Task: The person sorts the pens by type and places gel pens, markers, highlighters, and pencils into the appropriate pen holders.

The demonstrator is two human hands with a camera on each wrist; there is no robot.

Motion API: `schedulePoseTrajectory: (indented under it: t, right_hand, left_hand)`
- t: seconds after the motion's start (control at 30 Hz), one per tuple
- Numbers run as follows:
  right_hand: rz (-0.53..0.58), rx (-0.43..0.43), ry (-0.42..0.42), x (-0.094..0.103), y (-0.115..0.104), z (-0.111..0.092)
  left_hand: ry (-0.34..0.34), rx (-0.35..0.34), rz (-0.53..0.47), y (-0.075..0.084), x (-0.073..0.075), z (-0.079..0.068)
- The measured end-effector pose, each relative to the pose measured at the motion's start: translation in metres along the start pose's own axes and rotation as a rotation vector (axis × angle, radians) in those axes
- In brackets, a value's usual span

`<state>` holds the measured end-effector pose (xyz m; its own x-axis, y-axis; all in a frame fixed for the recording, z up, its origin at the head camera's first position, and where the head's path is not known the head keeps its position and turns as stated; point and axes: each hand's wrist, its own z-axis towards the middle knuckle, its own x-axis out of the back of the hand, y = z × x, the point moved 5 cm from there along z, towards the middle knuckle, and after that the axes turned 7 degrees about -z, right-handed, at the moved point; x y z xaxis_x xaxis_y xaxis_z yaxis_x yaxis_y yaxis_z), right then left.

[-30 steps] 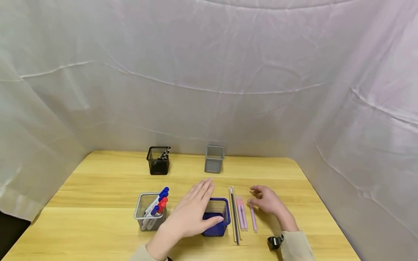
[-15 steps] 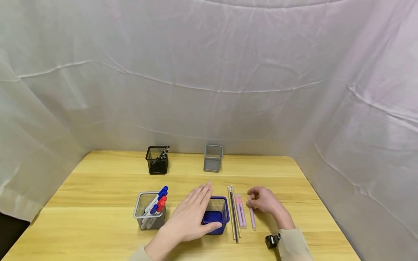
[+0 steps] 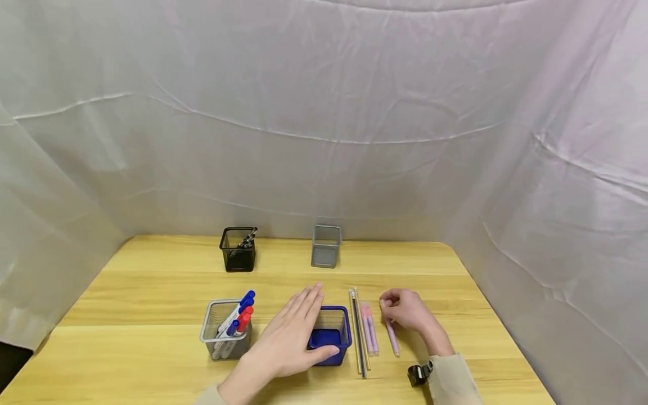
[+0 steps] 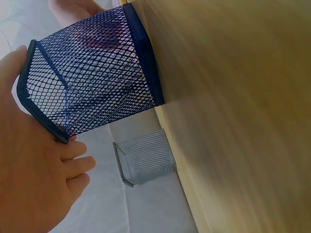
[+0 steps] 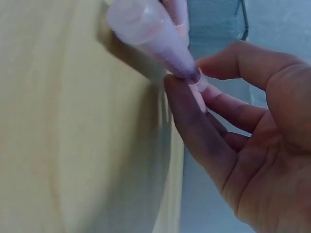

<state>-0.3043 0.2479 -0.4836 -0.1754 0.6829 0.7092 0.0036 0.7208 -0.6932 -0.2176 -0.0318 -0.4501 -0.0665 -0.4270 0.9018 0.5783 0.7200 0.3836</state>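
Note:
My left hand [image 3: 288, 340] lies with straight fingers across the left side of a blue mesh pen holder [image 3: 346, 343]. In the left wrist view the thumb of the left hand [image 4: 34, 170] touches the rim of that holder [image 4: 92, 73]. My right hand [image 3: 409, 310] pinches the far end of a pale purple pen [image 3: 392, 341] between thumb and fingers. Seen from the right wrist, the pen [image 5: 163, 41] has its near end close to the camera, just above the table. Left of it lie more pale purple pens [image 3: 370, 334] and several pencils [image 3: 358, 337] side by side.
A silver mesh holder [image 3: 203, 333] with blue and red markers [image 3: 243, 323] stands at left. Toward the back are a black mesh holder [image 3: 239, 264] with black pens and a grey mesh holder [image 3: 324, 259]. Pale curtains [image 3: 324, 140] surround the wooden table [image 3: 142, 320].
The right hand's thumb and fingers have come together on the far end of the purple pen, whose far end has swung slightly left. The left hand has stayed over the blue holder.

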Motion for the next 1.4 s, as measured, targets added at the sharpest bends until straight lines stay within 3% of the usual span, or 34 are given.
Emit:
schedulePoseTrajectory:
  t: [0.23, 0.53, 0.83, 1.4]
  right_hand:
    - [0.125, 0.041, 0.054, 0.01, -0.008, -0.001]
    - [0.204, 0.084, 0.14, 0.017, -0.019, 0.003]
    - [0.328, 0.127, 0.222, 0.026, -0.038, -0.007]
    - [0.484, 0.368, 0.42, 0.039, -0.078, -0.033]
  left_hand:
    - [-0.003, -0.001, 0.01, 0.001, -0.001, -0.001]
    - [0.003, -0.005, 0.028, 0.0, -0.001, 0.0]
    - [0.009, -0.011, 0.035, 0.0, 0.0, -0.001]
    - [0.005, -0.004, 0.02, 0.0, 0.0, 0.0]
